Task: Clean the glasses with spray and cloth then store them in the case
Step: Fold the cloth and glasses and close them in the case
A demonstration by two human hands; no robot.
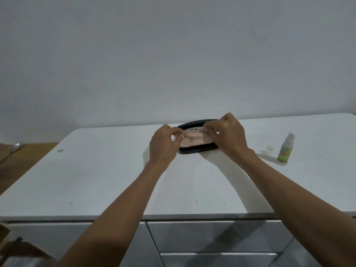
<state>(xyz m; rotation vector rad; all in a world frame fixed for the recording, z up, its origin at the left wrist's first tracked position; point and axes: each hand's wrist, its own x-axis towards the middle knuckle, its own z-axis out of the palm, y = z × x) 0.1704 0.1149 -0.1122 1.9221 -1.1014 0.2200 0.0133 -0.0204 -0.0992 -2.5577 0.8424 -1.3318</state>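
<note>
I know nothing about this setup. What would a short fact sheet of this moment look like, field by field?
Setting: white countertop against a plain wall, drawers below
Left hand: pinching one end of the glasses
Right hand: pinching the other end
Glasses: clear-framed, held just over the open case
Case: black, open, lying on the countertop
Cloth: pinkish, lying in the case
Spray bottle: upright, to the right, untouched
Cap: small, clear, beside the bottle
Stage: apparently storing the glasses
</note>
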